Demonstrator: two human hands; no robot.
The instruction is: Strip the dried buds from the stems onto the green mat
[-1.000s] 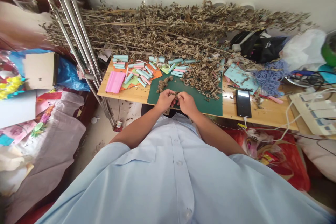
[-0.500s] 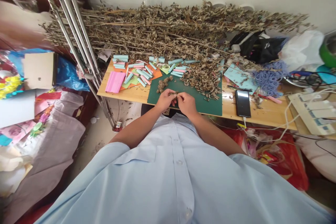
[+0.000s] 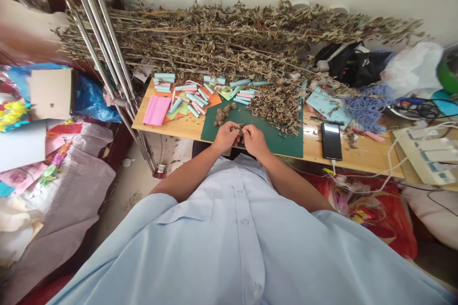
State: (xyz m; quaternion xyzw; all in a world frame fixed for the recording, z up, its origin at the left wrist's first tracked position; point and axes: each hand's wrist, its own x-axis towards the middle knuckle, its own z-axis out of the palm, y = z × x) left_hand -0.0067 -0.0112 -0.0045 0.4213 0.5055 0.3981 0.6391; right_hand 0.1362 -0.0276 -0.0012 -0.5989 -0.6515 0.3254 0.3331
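Right now, the left hand [image 3: 225, 137] and right hand [image 3: 255, 142] are pinching a small clump of dried leaves [image 3: 240, 128] between their fingers, close together above a green cutting mat [image 3: 282, 147], near some lumps of crumbled leaf [image 3: 223, 114].

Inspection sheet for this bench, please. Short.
surface: wooden table, green cutting mat on it
job's things: dried leaf bits between left hand and right hand; leaf clumps on mat
clutter: dried plant stalks, pale blue paper tubes, blue yarn
grippers: both hands' fingers pinching the bits
cables: white cable near phone, power strip
surroundings: steel tubes left, red bag below table
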